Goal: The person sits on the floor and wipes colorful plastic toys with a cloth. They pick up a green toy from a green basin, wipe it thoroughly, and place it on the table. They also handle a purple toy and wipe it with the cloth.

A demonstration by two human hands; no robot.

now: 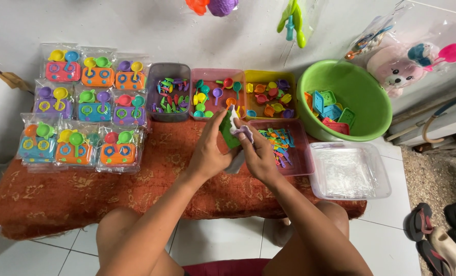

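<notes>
clear toy packs stacked left, hanging bagged toys

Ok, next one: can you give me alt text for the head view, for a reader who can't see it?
Two bare hands, left hand and right hand, hold a green toy piece in a clear bag over an orange cloth. Behind are trays of small plastic toys, including a pink tray, a green basin, and bagged toy stove sets at left.

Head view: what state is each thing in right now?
Left hand: gripping a green toy piece.
Right hand: holding a purple piece against it.
Packed toy sets: sealed, laid in rows.
Green basin: part filled with toy stoves.
Clear box: open, holding plastic bags.
Pink tray: open, holding small utensils.
</notes>
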